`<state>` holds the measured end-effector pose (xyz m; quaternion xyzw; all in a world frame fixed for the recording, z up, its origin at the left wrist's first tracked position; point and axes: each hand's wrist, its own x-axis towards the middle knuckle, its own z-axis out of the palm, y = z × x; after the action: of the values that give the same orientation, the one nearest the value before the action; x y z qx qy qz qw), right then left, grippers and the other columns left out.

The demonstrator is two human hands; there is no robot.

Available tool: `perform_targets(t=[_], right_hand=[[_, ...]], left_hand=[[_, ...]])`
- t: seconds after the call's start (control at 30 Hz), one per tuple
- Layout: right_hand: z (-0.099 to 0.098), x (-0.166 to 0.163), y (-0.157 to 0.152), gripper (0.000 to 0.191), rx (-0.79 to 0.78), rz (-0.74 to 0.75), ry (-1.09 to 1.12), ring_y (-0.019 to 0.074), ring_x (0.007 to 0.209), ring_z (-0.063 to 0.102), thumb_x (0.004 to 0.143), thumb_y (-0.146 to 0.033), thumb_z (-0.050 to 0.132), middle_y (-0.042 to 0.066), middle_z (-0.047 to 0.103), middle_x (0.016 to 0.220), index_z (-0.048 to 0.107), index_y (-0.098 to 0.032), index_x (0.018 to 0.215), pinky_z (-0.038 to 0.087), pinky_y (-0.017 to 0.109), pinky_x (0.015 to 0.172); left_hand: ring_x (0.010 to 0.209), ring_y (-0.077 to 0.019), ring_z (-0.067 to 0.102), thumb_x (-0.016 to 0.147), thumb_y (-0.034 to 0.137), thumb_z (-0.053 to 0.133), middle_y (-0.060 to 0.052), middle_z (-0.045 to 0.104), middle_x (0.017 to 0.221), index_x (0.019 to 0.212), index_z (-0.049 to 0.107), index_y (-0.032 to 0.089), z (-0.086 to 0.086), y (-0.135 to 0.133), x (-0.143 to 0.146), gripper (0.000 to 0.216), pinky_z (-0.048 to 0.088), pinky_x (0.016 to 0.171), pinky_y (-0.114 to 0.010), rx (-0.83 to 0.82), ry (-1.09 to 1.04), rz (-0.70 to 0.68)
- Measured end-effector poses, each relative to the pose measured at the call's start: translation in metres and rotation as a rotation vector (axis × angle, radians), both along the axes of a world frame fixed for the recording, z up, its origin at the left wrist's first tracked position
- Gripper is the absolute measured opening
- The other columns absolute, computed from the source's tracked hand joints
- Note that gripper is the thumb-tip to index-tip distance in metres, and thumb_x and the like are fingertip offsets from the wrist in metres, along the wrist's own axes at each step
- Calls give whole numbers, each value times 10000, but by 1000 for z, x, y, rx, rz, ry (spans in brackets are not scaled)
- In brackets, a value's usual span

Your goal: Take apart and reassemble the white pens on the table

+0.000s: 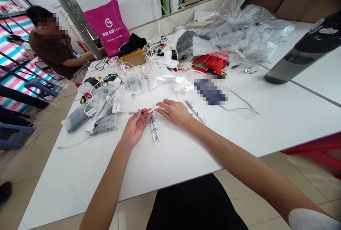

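Note:
Both hands meet over the white table (186, 155) on a slim white and grey pen (151, 110). My left hand (136, 126) is closed with its fingertips on the grey part, whose tip sticks out to the left. My right hand (173, 112) pinches the white end; its fingers hide part of it, so I cannot tell if the pen is in one piece. Just below the hands lie a few similar pens (154, 132), side by side. Several more pens (195, 112) rest to the right of my right hand, partly behind its wrist.
Frosted pouches (102, 123) and cables lie at the left. Behind are a white packet (159, 75), a cardboard box (133, 58), a red bag (211, 62) and clear plastic bags (239, 34). A dark bottle (303, 52) stands at right. A person (54, 50) sits beyond the table's left edge.

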<state>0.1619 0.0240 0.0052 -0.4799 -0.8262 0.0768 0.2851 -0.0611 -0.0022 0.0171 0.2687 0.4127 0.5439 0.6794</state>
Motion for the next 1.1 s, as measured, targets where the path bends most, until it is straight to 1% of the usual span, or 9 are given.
perform_targets(t=[0.17, 0.37, 0.63, 0.73, 0.9, 1.0, 1.1], right_hand=[[0, 1, 1, 482, 40, 15, -41, 179, 799, 605, 1121, -571, 378, 80, 687, 1029, 722, -260, 1250, 257, 309, 627], [0, 2, 2, 480, 62, 6, -65, 181, 805, 600, 1118, -572, 384, 77, 679, 1022, 727, -264, 1251, 267, 312, 636], [3, 3, 2, 446, 56, 33, -125, 193, 836, 607, 1121, -534, 399, 99, 679, 1080, 734, -261, 1229, 297, 312, 660], [2, 1, 1, 442, 46, 40, -134, 193, 824, 613, 1122, -530, 399, 103, 686, 1086, 731, -259, 1233, 287, 313, 654], [-5, -6, -5, 456, -8, 55, -57, 186, 782, 638, 1125, -546, 386, 81, 716, 1050, 713, -255, 1254, 271, 311, 632], [-9, -11, -10, 399, -56, 90, 40, 200, 843, 679, 1136, -490, 395, 74, 749, 1101, 683, -244, 1262, 312, 304, 655], [-9, -15, -14, 332, -124, 130, 139, 214, 898, 705, 1132, -440, 425, 89, 765, 1186, 615, -221, 1294, 362, 295, 691]], left_hand=[[1222, -256, 745, 1007, 278, 710, -182, 788, 1208, 1018, 781, 81, -1, 0, 0, 209, 558, 1162, -357, 14, 27, -4], [1187, -244, 759, 1019, 275, 689, -189, 785, 1221, 1025, 780, 70, -3, 1, -3, 224, 560, 1154, -355, 28, 39, 3], [1193, -246, 755, 996, 310, 727, -184, 784, 1235, 1042, 779, 91, -3, 1, -3, 229, 535, 1183, -389, 46, 84, 4], [1237, -250, 735, 994, 329, 732, -188, 774, 1268, 1055, 778, 97, -1, -1, 0, 244, 523, 1190, -388, 81, 104, -10], [1302, -263, 696, 984, 406, 741, -173, 767, 1301, 1092, 787, 127, 0, -7, 7, 303, 485, 1214, -407, 186, 152, -62], [1337, -276, 671, 972, 443, 749, -155, 760, 1323, 1125, 797, 147, 2, -11, 12, 337, 461, 1223, -411, 233, 213, -78], [1363, -289, 647, 963, 453, 756, -135, 735, 1377, 1121, 810, 173, 7, -15, 16, 327, 458, 1212, -410, 284, 256, -85]])
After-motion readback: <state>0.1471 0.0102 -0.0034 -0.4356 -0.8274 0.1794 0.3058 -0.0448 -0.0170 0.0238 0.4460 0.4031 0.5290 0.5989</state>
